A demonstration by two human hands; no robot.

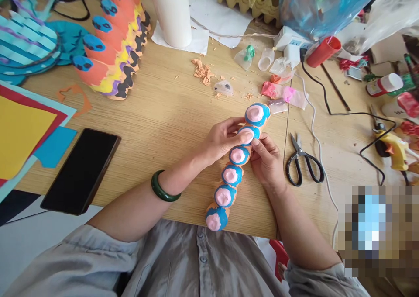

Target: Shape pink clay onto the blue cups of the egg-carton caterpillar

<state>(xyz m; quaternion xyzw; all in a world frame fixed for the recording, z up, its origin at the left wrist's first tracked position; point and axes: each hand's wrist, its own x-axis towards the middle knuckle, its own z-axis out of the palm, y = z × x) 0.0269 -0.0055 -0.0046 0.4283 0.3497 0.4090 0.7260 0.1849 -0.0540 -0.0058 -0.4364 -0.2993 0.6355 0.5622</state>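
Between my hands is an egg carton strip (231, 174), a row of orange cups topped with blue and soft pink clay-like dabs. It slants from the table's front edge up toward the right. My left hand (224, 140) grips its upper part, with the thumb pressed on the pink dab of the second cup from the far end. My right hand (269, 161) holds the strip's right side near the same cup, thumb against the edge and fingers curled. The fingers beneath the strip are partly hidden. To the right of my right hand lie black-handled scissors (303, 157).
A phone (81, 170) and coloured sheets (26, 135) lie at left. Behind are a painted egg carton piece (111, 39), a white cylinder (172, 13) and orange scraps (203, 71). Cables, a power strip (290, 41), clay packets (284, 91) and a yellow glue gun (394, 148) occupy the right.
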